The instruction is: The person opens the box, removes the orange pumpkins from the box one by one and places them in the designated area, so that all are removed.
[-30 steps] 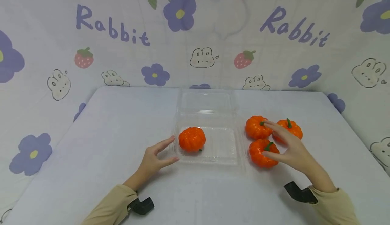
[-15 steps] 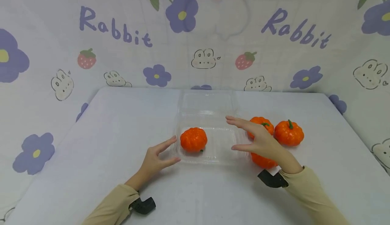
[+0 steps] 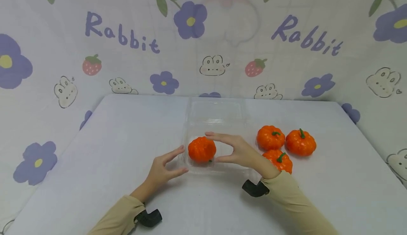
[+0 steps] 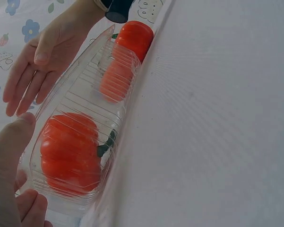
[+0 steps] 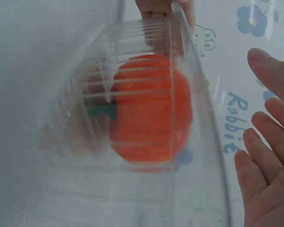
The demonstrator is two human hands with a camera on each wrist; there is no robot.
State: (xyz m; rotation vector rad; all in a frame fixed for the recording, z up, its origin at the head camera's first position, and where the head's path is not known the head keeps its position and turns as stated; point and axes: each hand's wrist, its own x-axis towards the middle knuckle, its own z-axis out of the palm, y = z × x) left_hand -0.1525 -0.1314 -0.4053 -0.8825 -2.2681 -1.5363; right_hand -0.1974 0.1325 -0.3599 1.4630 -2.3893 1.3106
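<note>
A small orange toy pumpkin (image 3: 201,151) sits in the left part of a clear plastic clamshell box (image 3: 230,166), whose lid (image 3: 217,109) lies folded back. Beside the box's left wall is my left hand (image 3: 163,169), its thumb and fingers spread against the edge. In the left wrist view these fingers (image 4: 33,208) touch the clear wall. My right hand (image 3: 240,152) reaches over the box with thumb and fingers apart, near the pumpkin's right side. The right wrist view shows this hand (image 5: 271,156) above the rim, holding nothing, apart from the pumpkin (image 5: 151,111) behind the plastic.
Right of the box stand three more orange pumpkins with green stems: a back one (image 3: 270,137), a far right one (image 3: 300,143) and a front one (image 3: 279,160) partly hidden by my right wrist. A printed cloth (image 3: 219,44) hangs behind the white table (image 3: 143,122).
My right hand has moved left from the group of pumpkins, across the box, to the pumpkin inside. My left hand has stayed at the box's left edge. No pumpkin has visibly moved.
</note>
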